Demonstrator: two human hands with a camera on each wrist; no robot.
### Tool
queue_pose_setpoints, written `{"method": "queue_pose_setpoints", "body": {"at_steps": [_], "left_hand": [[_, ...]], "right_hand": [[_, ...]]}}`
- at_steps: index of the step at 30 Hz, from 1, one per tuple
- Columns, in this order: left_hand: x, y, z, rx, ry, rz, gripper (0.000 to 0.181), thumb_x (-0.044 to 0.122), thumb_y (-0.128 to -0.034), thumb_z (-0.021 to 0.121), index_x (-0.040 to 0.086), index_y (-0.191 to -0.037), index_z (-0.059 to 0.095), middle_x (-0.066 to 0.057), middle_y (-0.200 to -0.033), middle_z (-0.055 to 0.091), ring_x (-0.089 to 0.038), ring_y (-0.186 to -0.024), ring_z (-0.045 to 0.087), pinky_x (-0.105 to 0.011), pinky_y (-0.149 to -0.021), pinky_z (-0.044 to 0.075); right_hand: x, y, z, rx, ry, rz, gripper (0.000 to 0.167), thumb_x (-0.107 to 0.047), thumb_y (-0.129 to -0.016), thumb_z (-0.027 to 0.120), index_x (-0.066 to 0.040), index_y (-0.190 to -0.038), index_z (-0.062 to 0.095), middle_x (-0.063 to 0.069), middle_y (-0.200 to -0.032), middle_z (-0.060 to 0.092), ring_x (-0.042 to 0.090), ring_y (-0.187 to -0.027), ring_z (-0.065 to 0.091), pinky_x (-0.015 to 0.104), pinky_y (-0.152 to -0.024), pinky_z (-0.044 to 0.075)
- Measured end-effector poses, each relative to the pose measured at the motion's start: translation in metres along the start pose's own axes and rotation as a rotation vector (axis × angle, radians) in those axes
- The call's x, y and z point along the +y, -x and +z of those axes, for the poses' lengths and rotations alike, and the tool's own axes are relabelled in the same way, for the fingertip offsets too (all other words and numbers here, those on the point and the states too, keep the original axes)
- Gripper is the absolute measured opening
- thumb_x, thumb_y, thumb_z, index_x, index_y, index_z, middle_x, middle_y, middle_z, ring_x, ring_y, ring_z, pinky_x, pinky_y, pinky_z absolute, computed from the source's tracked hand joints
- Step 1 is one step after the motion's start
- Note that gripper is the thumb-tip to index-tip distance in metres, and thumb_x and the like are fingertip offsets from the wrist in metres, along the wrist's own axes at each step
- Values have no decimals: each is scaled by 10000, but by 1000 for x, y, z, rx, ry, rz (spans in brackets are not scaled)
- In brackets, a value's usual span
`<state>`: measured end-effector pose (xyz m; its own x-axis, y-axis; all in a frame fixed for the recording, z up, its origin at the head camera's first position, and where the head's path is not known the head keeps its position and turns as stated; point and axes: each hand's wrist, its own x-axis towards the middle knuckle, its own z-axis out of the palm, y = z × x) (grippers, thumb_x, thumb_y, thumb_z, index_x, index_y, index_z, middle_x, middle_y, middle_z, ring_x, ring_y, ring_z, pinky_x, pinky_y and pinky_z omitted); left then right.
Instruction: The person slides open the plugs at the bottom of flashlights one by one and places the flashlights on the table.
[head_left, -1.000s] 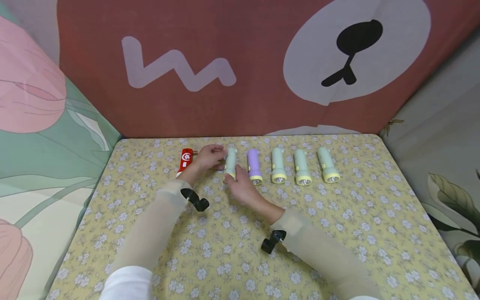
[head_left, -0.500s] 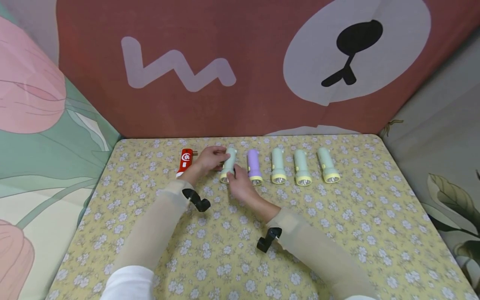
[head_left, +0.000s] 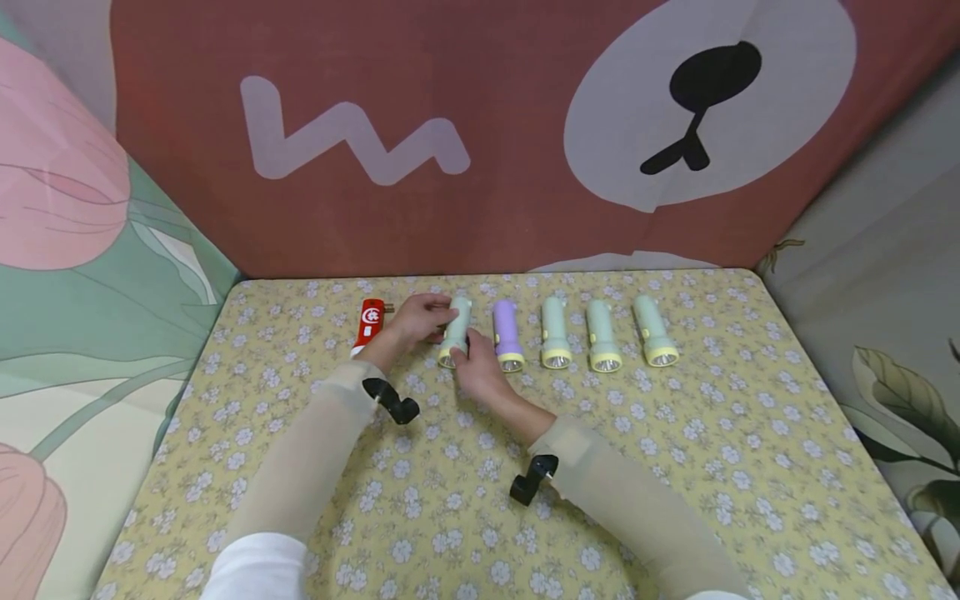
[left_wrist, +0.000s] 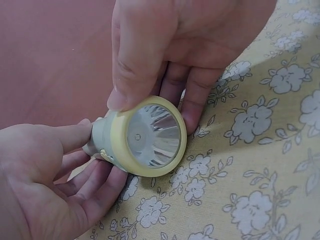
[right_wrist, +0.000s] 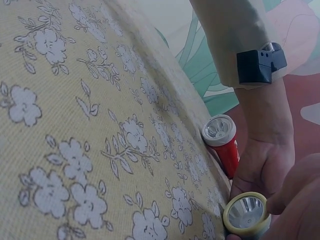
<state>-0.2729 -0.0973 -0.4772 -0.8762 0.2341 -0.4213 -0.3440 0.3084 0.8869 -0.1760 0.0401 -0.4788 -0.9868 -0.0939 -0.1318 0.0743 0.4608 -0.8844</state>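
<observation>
A pale green flashlight [head_left: 458, 315] with a yellow rim lies on the table between both hands, its lens end toward the person. On its left side, the left hand [head_left: 420, 319] holds the body with thumb and fingers. My right hand [head_left: 483, 371] pinches the yellow head from the right; in the left wrist view the thumb of the right hand [left_wrist: 185, 35] presses on top of the rim. The reflector [left_wrist: 155, 137] shows plainly there. Left of the hands lies a red flashlight [head_left: 369, 325]; to the right, a purple flashlight [head_left: 507, 329] lies close to the right hand.
Three more pale green flashlights, the near one [head_left: 555, 329], the middle one [head_left: 602, 329] and the far-right one [head_left: 654, 329], continue the row. A flowered yellow cloth [head_left: 450, 500] covers the table. A reddish-brown printed backdrop [head_left: 510, 217] rises behind its far edge.
Over the past second the held flashlight's lens end has swung slightly left, and the right hand has shifted a little left with it. The other flashlights stay in place.
</observation>
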Motion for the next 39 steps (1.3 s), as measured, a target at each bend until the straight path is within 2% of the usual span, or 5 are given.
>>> {"method": "queue_pose_setpoints", "body": {"at_steps": [9,16,30,33,39], "left_hand": [[1,3,-2,-14,3,-16,452,189,-1039,621,55,-1459,526,-177,-1389,578,-307,-1230,589,-302,-776,582],[2,3,-3,-11,27,-39,463,185,-1035,627,69,-1469,511,-162,-1401,570,-304,-1225,591,-312,-789,575],[6,15,-9,-28,16,53,500,137,-1033,620,28,-1495,465,-233,-1398,553,-328,-1223,583,-363,-829,588],[9,20,-11,-16,38,83,514,122,-1019,640,23,-1493,468,-248,-1376,567,-331,-1200,594,-410,-887,581],[16,31,-16,-15,60,128,541,146,-1022,642,38,-1512,440,-230,-1420,539,-372,-1258,568,-524,-988,531]], "right_hand": [[1,0,1,-24,-34,20,461,-119,-1076,497,83,-1479,400,254,-1385,517,350,-1249,547,460,-1067,467],[2,0,0,-34,-100,40,476,-127,-1069,530,49,-1494,408,209,-1337,569,315,-1200,586,435,-982,519],[1,1,-2,-10,-172,25,501,-73,-999,657,29,-1451,467,203,-1284,618,306,-1159,633,372,-906,565],[-2,2,-5,3,-192,27,532,-64,-981,680,10,-1460,460,189,-1276,626,299,-1150,640,360,-900,571],[-7,4,-11,13,-223,-25,587,-52,-953,711,18,-1471,443,191,-1294,620,316,-1166,632,381,-940,562]]}}
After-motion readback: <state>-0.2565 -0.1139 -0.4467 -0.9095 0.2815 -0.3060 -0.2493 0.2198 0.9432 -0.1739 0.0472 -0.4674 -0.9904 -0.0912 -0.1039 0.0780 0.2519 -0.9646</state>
